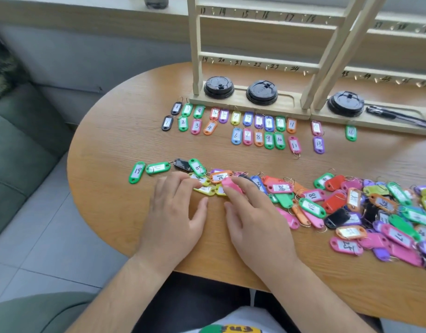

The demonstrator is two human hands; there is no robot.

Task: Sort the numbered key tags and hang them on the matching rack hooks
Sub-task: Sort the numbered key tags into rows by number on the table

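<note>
Head view: left hand (173, 212), right hand (255, 217), three lids (261, 92), two racks (195, 56).

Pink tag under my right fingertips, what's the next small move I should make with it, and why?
Probably turn the pink tag over with the right hand, whose fingers rest on it: no number label shows on its upper side, so its place can't be judged yet. Once read, it can go among the sorted tags laid in number order before the rack.

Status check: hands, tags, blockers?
Left hand flat on yellow tags. Right hand touching pink tag. Sorted rows by rack; visible hooks bare. Unsorted pile right.
</note>
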